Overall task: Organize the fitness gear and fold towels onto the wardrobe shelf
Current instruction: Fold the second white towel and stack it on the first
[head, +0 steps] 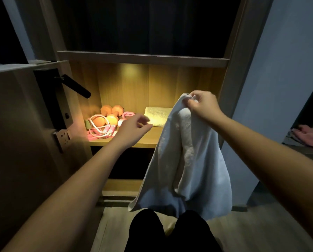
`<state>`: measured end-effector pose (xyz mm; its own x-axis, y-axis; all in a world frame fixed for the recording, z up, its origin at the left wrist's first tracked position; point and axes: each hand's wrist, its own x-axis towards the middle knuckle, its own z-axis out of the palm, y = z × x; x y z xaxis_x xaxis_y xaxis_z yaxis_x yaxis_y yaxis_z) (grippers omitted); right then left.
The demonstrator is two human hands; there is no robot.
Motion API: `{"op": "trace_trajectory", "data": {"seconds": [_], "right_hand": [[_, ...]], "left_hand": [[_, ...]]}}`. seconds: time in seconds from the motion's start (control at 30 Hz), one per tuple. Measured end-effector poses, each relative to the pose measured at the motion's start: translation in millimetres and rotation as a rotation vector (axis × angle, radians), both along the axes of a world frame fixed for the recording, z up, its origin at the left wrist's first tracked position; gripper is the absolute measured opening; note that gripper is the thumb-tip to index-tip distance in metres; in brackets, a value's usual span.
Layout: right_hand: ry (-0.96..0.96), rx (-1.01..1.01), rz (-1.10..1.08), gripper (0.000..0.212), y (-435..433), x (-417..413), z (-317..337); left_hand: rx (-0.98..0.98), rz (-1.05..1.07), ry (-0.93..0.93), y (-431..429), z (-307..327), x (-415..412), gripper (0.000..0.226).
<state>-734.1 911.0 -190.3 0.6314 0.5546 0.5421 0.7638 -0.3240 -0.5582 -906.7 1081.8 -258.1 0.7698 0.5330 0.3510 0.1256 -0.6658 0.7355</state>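
A pale towel (186, 160) hangs unfolded in front of the wardrobe, pinched at its top corner by my right hand (201, 104). My left hand (134, 128) hovers open just left of the towel, holding nothing. On the lit wooden shelf (144, 140) lies a folded light towel (157, 115) at the right. At the shelf's left sit orange dumbbells (112, 110), a pink skipping rope (104, 130) and a pink heart-shaped grip (128, 115).
An open door with a black lever handle (77, 87) stands close on the left. A darker compartment (132, 162) lies under the lit shelf. A pink cloth (308, 135) rests at the far right. My dark-clothed legs (170, 233) are below.
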Motion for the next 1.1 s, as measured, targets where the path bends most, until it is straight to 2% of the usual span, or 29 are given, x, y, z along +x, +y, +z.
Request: {"op": "trace_trajectory", "data": {"seconds": [0.17, 0.3, 0.4, 0.47, 0.57, 0.67, 0.73, 0.87, 1.0, 1.1], "right_hand": [[-0.020, -0.010, 0.047, 0.010, -4, -4, -4], [0.004, -0.006, 0.100, 0.011, -6, -5, -7], [0.045, 0.012, 0.160, 0.015, -7, -6, -11], [0.092, 0.051, 0.200, 0.017, -9, -4, -13], [0.143, 0.052, 0.205, 0.016, -14, 6, -18], [0.212, 0.071, 0.234, 0.018, -17, 12, -20], [0.247, 0.067, 0.265, 0.020, -15, 11, -20], [0.288, 0.086, 0.298, 0.020, -6, 7, -23], [0.310, 0.103, 0.302, 0.023, -14, 12, -25], [0.441, -0.072, 0.410, 0.028, -30, 24, -35]], "left_hand": [[0.005, -0.113, -0.133, -37, 34, 35, 0.024], [0.032, -0.150, -0.108, -50, 42, 53, 0.020], [0.056, -0.136, -0.010, -55, 42, 67, 0.013], [-0.032, -0.064, 0.028, -55, 40, 73, 0.024], [-0.208, 0.083, -0.014, -46, 36, 71, 0.036], [-0.190, -0.083, -0.034, -45, 34, 65, 0.030], [-0.124, -0.230, 0.045, -52, 35, 65, 0.032], [-0.013, -0.254, 0.186, -64, 36, 72, 0.042], [-0.068, -0.187, 0.050, -69, 38, 70, 0.024], [-0.061, -0.127, -0.082, -65, 39, 65, 0.020]]}}
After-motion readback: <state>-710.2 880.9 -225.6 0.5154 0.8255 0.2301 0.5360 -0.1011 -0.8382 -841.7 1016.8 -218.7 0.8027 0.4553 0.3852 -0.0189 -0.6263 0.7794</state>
